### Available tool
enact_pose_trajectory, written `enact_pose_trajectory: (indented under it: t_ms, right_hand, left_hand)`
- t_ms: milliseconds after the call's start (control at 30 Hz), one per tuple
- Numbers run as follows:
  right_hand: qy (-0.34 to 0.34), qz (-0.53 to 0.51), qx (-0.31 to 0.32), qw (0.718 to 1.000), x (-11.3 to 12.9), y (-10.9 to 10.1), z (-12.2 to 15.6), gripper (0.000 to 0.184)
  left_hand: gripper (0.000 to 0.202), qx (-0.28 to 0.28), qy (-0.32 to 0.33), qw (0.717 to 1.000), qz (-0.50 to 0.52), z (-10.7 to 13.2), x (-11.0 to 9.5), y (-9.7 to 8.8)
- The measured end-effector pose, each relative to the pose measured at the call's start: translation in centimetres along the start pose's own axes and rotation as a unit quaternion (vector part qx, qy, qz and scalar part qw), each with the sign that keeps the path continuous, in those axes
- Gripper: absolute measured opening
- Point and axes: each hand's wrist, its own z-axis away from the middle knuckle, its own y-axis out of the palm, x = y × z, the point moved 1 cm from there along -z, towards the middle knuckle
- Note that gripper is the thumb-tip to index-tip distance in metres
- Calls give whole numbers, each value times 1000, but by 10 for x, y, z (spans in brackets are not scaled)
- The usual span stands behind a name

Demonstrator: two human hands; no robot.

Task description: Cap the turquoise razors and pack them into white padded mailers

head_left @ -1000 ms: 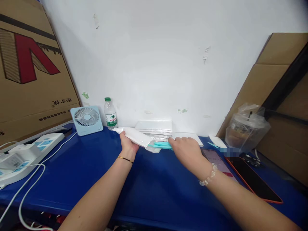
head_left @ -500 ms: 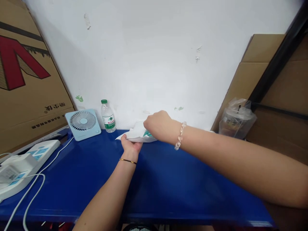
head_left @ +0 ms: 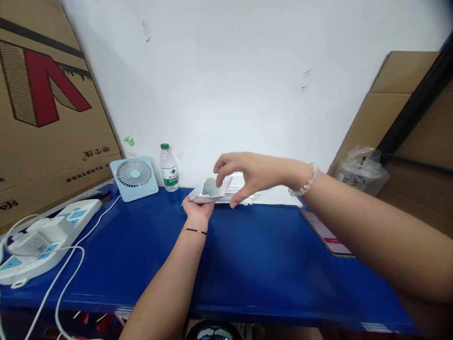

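A white paper-like packet [head_left: 198, 195] rests in my left hand [head_left: 197, 211], with the thumb and fingers closed around its near edge. Its mouth faces up and shows a pale greenish inside; I cannot make out the contents. Just to the right, my right hand [head_left: 249, 172] hovers with curved, spread fingers and nothing visible between them. The fingertips overlap the packet's right side in view; whether they touch it I cannot tell. Behind the hands, a flat white item [head_left: 276, 198] lies against the wall.
On the blue table [head_left: 247, 264] stand a light-blue fan [head_left: 135, 178] and a water bottle [head_left: 170, 172]. A power strip [head_left: 53, 241] with cables lies left. A phone [head_left: 327, 233] lies under my right forearm, near a bagged cup [head_left: 361, 170]. Cardboard boxes [head_left: 46, 94] flank the table.
My right hand has opened from its closed grip at the packet and moved slightly away to the right. The packet's mouth now shows. With the view shifted, the phone has come into sight.
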Motion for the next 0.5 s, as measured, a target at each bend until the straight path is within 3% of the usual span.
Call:
enact_pose_trajectory:
  t_ms: [100, 200, 300, 433, 500]
  right_hand:
    - [-11, -4, -2, 1000, -6, 13, 13, 17]
    - [12, -74, -13, 997, -12, 24, 19, 19]
    - [43, -113, -64, 991, -16, 38, 18, 16]
    - [26, 9, -191, 981, -17, 72, 13, 20]
    - [-7, 111, -194, 975, -15, 89, 14, 27]
  left_hand:
    - [42, 23, -17, 999, -28, 2, -1, 0]
    - [41, 71, -37, 995, -57, 7, -2, 1]
    - [40, 75, -35, 994, -66, 8, -2, 0]
    - [39, 41, -30, 996, -77, 5, -3, -2]
    - [38, 42, -34, 995, -85, 4, -5, -2]
